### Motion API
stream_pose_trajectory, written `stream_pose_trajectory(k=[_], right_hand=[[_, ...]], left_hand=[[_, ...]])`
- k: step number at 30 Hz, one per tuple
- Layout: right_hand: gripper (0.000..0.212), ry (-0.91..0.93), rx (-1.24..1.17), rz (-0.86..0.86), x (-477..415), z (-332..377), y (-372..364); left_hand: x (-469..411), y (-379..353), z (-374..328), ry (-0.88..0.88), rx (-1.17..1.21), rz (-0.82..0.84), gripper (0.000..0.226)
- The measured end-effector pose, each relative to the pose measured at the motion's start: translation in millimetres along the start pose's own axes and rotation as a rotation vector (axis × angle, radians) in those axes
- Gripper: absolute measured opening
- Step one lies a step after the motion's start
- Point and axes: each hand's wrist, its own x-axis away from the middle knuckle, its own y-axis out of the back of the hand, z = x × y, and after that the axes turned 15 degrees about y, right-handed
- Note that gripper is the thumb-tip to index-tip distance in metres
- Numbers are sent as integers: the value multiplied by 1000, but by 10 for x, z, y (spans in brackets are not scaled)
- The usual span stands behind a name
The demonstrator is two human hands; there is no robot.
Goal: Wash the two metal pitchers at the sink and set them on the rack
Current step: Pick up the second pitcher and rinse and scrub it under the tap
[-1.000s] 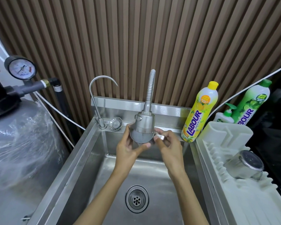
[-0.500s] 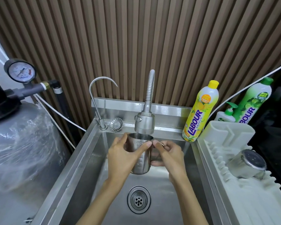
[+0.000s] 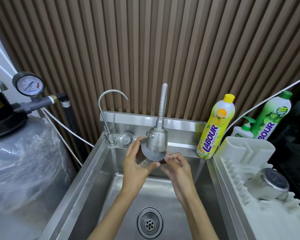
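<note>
Rinsing step: left hand (image 3: 135,168) and right hand (image 3: 176,167) together grip one metal pitcher (image 3: 154,155) tipped under the spray head (image 3: 157,141) above the sink (image 3: 97,170); next, probably drain it and move it to the drying rack (image 3: 249,222).

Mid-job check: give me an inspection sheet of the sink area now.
Surface: steel sink, drain uncovered.
Job's things: held pitcher tilted under the spray head; second pitcher lying on the white rack.
Clutter: strainer on the ledge; yellow bottle, green bottle, pump bottle at right.
Hands: left hand and right hand both grip the held pitcher.
Cables: white line left of the sink; another behind the bottles.
Surroundings: slatted wall, wrapped tank, pressure gauge.
</note>
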Motion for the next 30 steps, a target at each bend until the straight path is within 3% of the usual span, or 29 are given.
stream_pose_trajectory(k=[3, 5, 8, 10, 13, 15, 18, 20, 25, 30], right_hand=[[15, -84, -54, 6, 21, -86, -22], [18, -98, 69, 3, 51, -82, -40], [19, -89, 266, -1, 82, 40, -39], [23, -74, 443, -21, 54, 129, -7], [23, 45, 818, 8, 11, 280, -9], [23, 158, 1076, 90, -14, 356, -60], [7, 317, 1339, 235, -55, 371, -155], [18, 368, 1430, 338, -105, 233, -181], [24, 402, 1645, 523, -129, -179, -161], [20, 384, 1732, 685, -56, -389, -184]], left_hand=[[9, 40, -17, -39, -261, -191, 80], [17, 71, -10, 12, -405, -284, 91], [51, 91, -17, 106, -486, -298, 104], [77, 93, 3, 191, -419, -247, 84], [85, 82, 75, 326, -82, -35, 39], [56, 85, 136, 449, 89, 176, 33], [-44, 57, 259, 608, 64, 383, 44], [-96, -16, 359, 701, 8, 391, 57], [-170, -184, 590, 886, -9, 325, 27], [-165, -202, 780, 944, -87, 339, 19]])
